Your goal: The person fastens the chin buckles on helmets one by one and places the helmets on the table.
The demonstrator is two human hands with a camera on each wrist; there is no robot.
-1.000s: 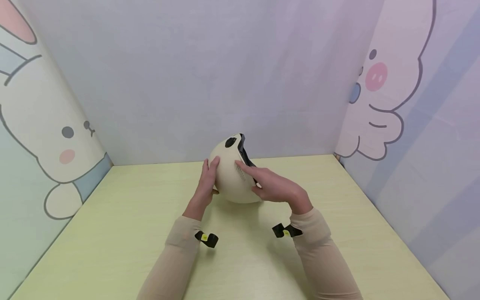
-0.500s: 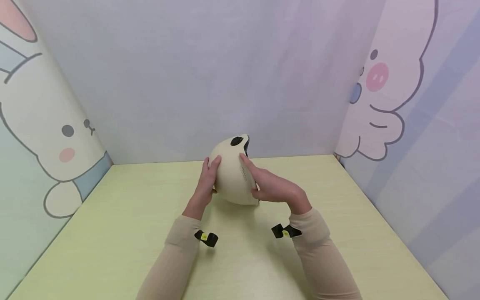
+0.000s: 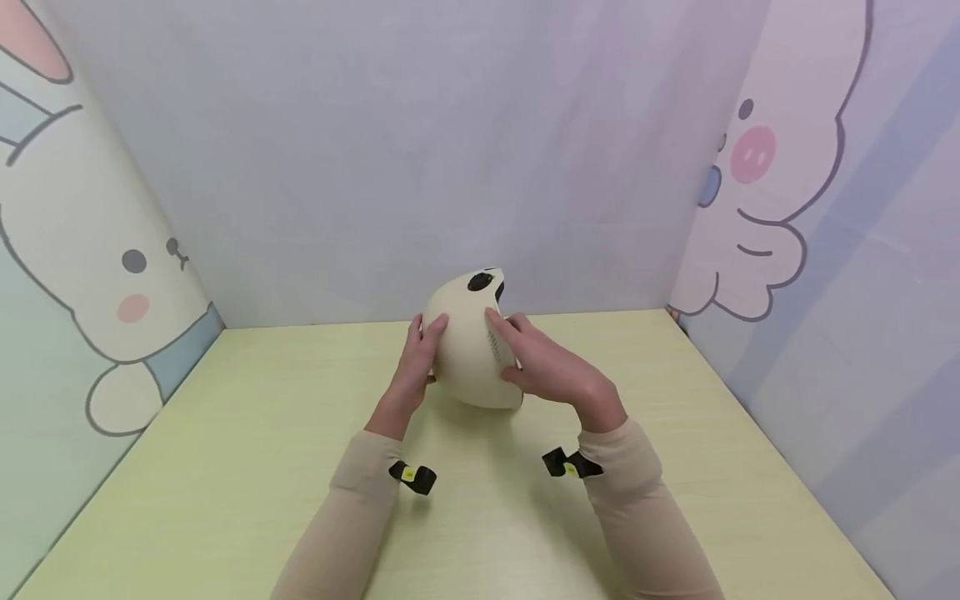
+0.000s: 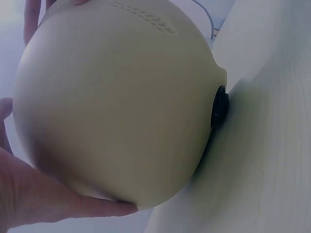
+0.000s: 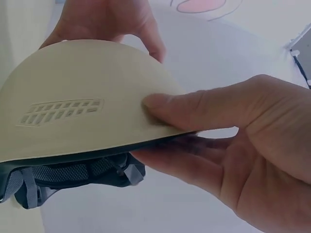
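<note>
A cream helmet (image 3: 468, 354) is tilted on its side near the back of the table, between both hands. My left hand (image 3: 411, 364) grips the rounded crown from the left, its thumb (image 4: 104, 206) along the shell in the left wrist view. On the rim at the right, my right hand (image 3: 553, 367) pinches the edge, thumb (image 5: 189, 108) outside and fingers inside in the right wrist view. That view also shows a slotted vent (image 5: 60, 111) and dark padding with straps (image 5: 73, 172). A black round part (image 3: 480, 282) sits high on the shell. Most of the inside is hidden.
The pale wooden table (image 3: 247, 458) extends around the helmet. A grey back wall (image 3: 420, 167) stands close behind it, with cartoon-printed side walls (image 3: 825, 333) left and right. Black wrist mounts (image 3: 572, 463) jut from both sleeves.
The helmet has turned so its dark opening faces farther away from the head view, and its black round part has shifted right. Both hands still hold it; the right has shifted slightly along the rim.
</note>
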